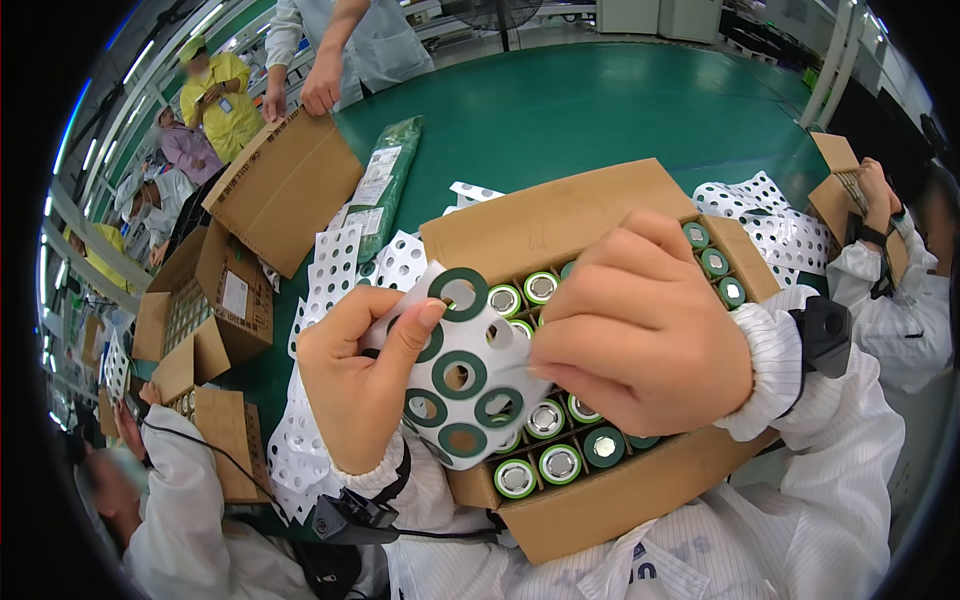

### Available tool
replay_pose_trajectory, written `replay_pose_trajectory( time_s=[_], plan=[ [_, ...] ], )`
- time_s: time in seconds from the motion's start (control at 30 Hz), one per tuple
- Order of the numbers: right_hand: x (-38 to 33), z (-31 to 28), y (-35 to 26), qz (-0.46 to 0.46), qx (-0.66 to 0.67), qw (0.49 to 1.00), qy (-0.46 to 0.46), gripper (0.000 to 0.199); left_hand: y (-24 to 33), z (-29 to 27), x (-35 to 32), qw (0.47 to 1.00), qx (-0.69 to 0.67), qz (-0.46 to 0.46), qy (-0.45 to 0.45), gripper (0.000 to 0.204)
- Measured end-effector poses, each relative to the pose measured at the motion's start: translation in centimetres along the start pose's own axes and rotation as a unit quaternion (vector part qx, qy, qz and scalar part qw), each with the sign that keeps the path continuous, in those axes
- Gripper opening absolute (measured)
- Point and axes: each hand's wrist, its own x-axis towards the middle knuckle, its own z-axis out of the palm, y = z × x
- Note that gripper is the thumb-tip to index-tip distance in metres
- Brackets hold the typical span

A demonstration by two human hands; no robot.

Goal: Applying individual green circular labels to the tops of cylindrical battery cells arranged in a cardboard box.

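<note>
My left hand (350, 375) pinches a white sheet of dark green ring stickers (472, 402) between thumb and fingers. The sheet hangs tilted over an open cardboard box (610, 505). At the sheet's right edge, my right hand (645, 325) has its fingertips pressed together; whether a ring is between them is hidden. Inside the box, cylindrical battery cells (560, 463) stand upright in a cardboard divider, with bright green rims and silver tops. Some cells carry a dark green ring on top, such as the covered cell (604, 447) near the front. My right hand blocks the box's middle.
White perforated sheets (335, 265) lie left of the box, and more perforated sheets (760, 215) lie at its right. Behind is a green plastic packet (385, 180) on the green table (560, 110). Co-workers handle other cardboard boxes (285, 190) at left, far side and right.
</note>
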Motion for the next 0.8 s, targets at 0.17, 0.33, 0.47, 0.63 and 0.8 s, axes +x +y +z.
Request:
replay_pose_trajectory(
  time_s=[0.17, 0.33, 0.47, 0.63, 0.8],
  plan=[
    [-1.7, -1.2, 1.5, 0.17, 0.208, 0.956, -0.114, 0.009, -0.2, -0.2, -0.1, 1.0, -0.001, 0.0, 0.028, 0.019],
    [-4.3, 0.4, 2.5, 0.35, 0.316, 0.836, -0.281, 0.014, -0.3, -0.1, -0.1, 1.0, -0.006, -0.006, 0.029, 0.018],
    [-5.4, 1.0, 2.8, 0.359, 0.336, 0.828, -0.27, 0.015, -0.4, 0.0, 0.0, 1.0, 0.0, -0.008, 0.02, 0.019],
    [-5.7, 1.1, 2.5, 0.348, 0.32, 0.841, -0.264, 0.013, -0.2, 0.0, 0.0, 1.0, 0.012, -0.002, 0.019, 0.019],
    [-5.7, 1.2, 2.5, 0.337, 0.31, 0.848, -0.265, 0.013, -0.3, 0.0, 0.0, 1.0, 0.001, -0.016, 0.012, 0.019]
  ],
)
